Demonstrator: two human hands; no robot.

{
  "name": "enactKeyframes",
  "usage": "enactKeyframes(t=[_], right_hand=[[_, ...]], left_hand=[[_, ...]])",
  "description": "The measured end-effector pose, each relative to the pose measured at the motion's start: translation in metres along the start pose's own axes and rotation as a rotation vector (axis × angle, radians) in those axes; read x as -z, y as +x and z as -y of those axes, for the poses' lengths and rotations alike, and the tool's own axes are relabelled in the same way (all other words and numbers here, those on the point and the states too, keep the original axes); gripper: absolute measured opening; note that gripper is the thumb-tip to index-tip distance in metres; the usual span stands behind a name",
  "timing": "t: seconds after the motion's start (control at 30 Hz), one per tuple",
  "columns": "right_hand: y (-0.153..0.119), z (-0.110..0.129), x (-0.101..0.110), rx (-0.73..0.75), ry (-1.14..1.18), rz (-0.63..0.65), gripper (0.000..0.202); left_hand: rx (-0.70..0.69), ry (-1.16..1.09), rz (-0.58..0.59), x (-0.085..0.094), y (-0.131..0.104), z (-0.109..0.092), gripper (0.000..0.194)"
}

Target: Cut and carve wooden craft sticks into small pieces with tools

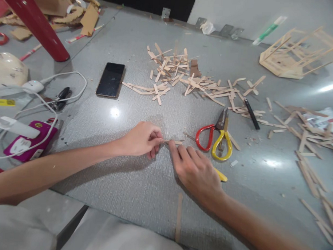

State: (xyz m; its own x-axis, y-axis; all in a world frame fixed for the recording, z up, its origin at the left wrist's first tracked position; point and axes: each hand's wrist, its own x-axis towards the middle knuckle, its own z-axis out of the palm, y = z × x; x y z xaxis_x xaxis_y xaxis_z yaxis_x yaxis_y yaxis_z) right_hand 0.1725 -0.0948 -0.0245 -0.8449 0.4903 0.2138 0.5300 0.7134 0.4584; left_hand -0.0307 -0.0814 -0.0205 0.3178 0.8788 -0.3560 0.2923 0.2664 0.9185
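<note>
My left hand (144, 138) is closed, with thumb and fingers pinching the end of a small wooden craft stick (178, 142) just above the table. My right hand (194, 164) lies palm down beside it, its index fingertip at the stick and the other fingers curled under. A yellow handle end (221, 175) sticks out from beneath the right hand; the rest of that tool is hidden by the palm. Beyond the right hand lie scissors (219, 136) with one red and one yellow handle loop. Another craft stick (179, 217) lies near the front table edge.
Loose craft sticks (195, 82) are scattered across the back and right. A black pen-like tool (251, 113) lies among them. A stick-built frame (283, 67) stands back right. At left are a phone (110, 80), a purple power adapter (32, 140), cables and a red pole (39, 25).
</note>
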Motion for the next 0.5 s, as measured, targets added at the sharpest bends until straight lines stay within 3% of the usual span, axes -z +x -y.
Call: enactKeyframes(t=[0.37, 0.5], right_hand=[[-0.008, -0.008, -0.006, -0.027, 0.037, -0.188, 0.025], [-0.01, -0.011, -0.009, -0.041, 0.124, -0.155, 0.029]], left_hand=[[0.033, -0.021, -0.031, 0.0, -0.004, -0.002, 0.023], [0.004, -0.004, -0.051, 0.0, -0.006, 0.002, 0.023]])
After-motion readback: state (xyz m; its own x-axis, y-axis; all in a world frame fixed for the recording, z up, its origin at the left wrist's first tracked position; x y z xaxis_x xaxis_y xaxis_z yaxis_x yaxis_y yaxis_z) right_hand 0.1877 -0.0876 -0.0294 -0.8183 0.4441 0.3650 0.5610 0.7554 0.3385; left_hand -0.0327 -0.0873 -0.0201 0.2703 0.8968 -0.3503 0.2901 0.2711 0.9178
